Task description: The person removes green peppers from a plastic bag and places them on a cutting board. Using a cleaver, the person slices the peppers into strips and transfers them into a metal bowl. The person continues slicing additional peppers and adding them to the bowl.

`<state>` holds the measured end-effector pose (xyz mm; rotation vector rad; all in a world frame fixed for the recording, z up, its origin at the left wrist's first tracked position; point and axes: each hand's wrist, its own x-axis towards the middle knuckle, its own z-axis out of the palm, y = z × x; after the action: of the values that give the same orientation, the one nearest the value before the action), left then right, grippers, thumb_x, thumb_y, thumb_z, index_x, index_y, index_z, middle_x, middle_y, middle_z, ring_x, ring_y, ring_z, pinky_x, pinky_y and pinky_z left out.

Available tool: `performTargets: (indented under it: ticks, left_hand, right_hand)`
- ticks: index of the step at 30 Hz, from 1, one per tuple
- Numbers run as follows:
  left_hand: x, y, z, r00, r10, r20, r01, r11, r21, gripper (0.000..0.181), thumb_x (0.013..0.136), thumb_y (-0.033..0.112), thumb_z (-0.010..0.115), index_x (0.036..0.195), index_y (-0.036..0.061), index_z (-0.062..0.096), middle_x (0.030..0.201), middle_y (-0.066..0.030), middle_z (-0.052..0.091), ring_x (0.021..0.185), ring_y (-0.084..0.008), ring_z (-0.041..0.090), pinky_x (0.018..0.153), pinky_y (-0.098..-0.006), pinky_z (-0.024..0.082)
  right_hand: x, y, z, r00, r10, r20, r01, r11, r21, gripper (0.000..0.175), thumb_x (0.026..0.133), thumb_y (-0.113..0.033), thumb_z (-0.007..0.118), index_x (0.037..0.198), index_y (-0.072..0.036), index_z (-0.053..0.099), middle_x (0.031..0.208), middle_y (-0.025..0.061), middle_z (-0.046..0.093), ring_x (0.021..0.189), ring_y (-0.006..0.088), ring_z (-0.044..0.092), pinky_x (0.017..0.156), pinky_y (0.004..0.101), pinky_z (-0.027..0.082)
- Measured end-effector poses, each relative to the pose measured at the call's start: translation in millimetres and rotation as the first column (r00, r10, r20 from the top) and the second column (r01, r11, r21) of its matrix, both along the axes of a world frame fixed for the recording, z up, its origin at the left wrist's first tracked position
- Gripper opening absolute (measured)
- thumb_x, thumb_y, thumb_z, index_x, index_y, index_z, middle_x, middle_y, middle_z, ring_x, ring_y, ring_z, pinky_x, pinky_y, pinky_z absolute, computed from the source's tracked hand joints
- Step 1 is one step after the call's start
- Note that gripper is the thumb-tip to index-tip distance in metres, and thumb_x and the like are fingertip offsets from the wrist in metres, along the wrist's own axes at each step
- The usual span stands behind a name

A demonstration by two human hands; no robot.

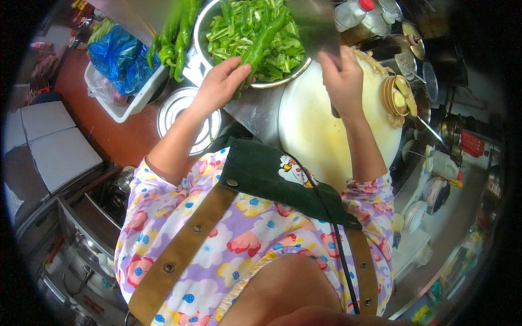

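Note:
My left hand [218, 85] grips a long green chili pepper [265, 42] by its near end, over the rim of a metal bowl [198, 36]. Sliced green pepper pieces [228, 34] fill much of that bowl. In my right hand [346, 83] is a knife, its broad blade [316, 30] blurred and raised beside the bowl; part of the handle [335, 112] shows below the palm. Beneath this hand lies a round, pale cutting board [312, 130]. Whole green peppers [179, 45] hang over the counter edge left of the bowl, the upper ones blurred.
Peeled ginger [401, 91] and a stack of brown bowls [387, 95] sit at the board's right edge. A clear bottle [348, 16] stands behind. On the left are a white basket [132, 110] with a blue plastic bag [122, 57] and a round metal lid-like piece [171, 116].

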<state>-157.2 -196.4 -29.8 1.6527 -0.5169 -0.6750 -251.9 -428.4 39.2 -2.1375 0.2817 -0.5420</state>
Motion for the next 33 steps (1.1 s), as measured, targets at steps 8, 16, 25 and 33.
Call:
performTargets:
  ticks: [8,16,25,33]
  left_hand:
    - [2.3,-12.6,5.8,0.969,0.101,-0.224,-0.115,0.992,-0.054,0.032,0.096,0.028,0.049,0.092,-0.0011,0.061,0.073,-0.0073,0.064,0.065,-0.0125,0.058,0.060,-0.0253,0.046]
    - [2.0,-12.0,12.1,0.979,0.071,-0.193,-0.078,0.997,-0.026,0.033,0.096,0.028,0.047,0.089,-0.0011,0.061,0.074,-0.0066,0.063,0.066,-0.0125,0.058,0.063,-0.0252,0.045]
    - [4.3,-13.4,1.0,0.990,0.139,0.010,-0.139,0.990,0.000,0.032,0.093,0.029,0.051,0.090,-0.0015,0.060,0.074,-0.0116,0.061,0.071,-0.0184,0.056,0.068,-0.0316,0.044]
    - [-2.1,-12.2,3.8,0.936,0.214,0.279,-0.240,0.969,0.062,0.030,0.093,0.028,0.052,0.093,-0.0017,0.058,0.074,-0.0155,0.059,0.069,-0.0222,0.055,0.067,-0.0334,0.044]
  right_hand:
    - [-10.4,23.3,9.4,0.975,0.220,0.017,-0.205,0.934,-0.294,0.026,0.082,-0.007,0.064,0.107,-0.012,0.066,0.086,0.0095,0.057,0.071,0.0246,0.061,0.063,0.0333,0.050]
    - [-3.6,21.6,12.2,0.976,0.214,-0.024,-0.208,0.906,-0.368,0.027,0.080,-0.007,0.065,0.106,-0.013,0.066,0.087,0.0093,0.058,0.073,0.0270,0.062,0.064,0.0354,0.052]
    - [-2.8,22.8,12.4,0.974,0.224,-0.041,-0.224,0.903,-0.368,0.026,0.080,-0.007,0.066,0.106,-0.013,0.067,0.086,0.0097,0.059,0.073,0.0273,0.063,0.064,0.0368,0.052]
    - [-0.3,18.8,9.0,0.975,0.203,-0.085,-0.221,0.897,-0.383,0.026,0.082,-0.010,0.065,0.107,-0.014,0.066,0.086,0.0109,0.058,0.072,0.0292,0.062,0.064,0.0379,0.052]
